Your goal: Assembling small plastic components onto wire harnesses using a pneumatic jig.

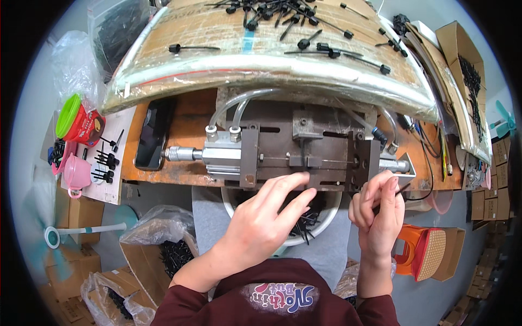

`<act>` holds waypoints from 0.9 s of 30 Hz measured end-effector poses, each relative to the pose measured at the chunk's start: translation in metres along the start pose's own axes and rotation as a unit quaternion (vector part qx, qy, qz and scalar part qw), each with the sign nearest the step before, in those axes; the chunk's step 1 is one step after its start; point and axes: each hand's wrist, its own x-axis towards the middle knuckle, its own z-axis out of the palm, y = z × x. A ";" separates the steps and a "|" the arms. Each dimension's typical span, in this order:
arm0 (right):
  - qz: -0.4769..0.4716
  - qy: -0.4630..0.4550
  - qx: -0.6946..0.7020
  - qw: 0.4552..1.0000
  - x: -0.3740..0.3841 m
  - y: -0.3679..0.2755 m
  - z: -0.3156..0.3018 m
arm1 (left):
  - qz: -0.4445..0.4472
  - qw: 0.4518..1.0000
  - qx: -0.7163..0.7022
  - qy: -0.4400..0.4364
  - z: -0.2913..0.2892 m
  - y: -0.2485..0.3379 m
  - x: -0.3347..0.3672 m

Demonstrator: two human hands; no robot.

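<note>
My left hand point(260, 217) hovers at the front edge of a dark metal fixture point(277, 117), fingers apart and nothing visibly in them. Its fingertips are just below two small grey jaws point(313, 162), where a slim black piece point(304, 148) stands between them. My right hand point(379, 212) is closed in front of the fixture's right end. From its fingers pokes the thin end of a black stemmed plastic part point(403, 189); the rest is hidden. Beneath my left hand, a white tub point(333, 217) holds many such black parts point(306, 224).
Over the fixture, a plastic-wrapped cardboard board point(206, 65) carries loose black parts. Clear hoses point(228, 103) run to a silver cylinder point(222, 157). Left are a phone point(154, 133), a red tub point(87, 127) and a pink cup point(77, 173). An orange stool point(418, 250) stands right.
</note>
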 end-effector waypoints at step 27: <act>-0.296 -0.083 -0.587 0.749 0.145 -0.055 0.020 | -0.015 0.996 -0.061 0.061 -0.013 0.000 0.003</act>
